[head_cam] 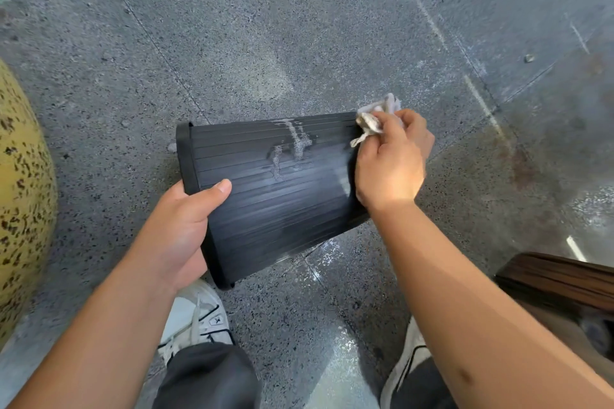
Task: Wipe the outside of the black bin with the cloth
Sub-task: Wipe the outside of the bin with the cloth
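Note:
The black ribbed bin [265,189] is held on its side above the floor, rim to the left and base to the right. My left hand [179,226] grips the rim end, thumb lying across the ribbed wall. My right hand [392,163] holds a crumpled white cloth [375,116] against the bin's base end at the upper right corner. A streak of grey-white foam or dirt [292,149] runs across the upper middle of the wall.
Speckled grey stone floor [299,26] lies all around, wet and shiny at the lower right. A yellow spotted rounded object [23,196] stands at the left edge. A dark wooden surface [561,282] is at the right. My white shoes [196,319] are below the bin.

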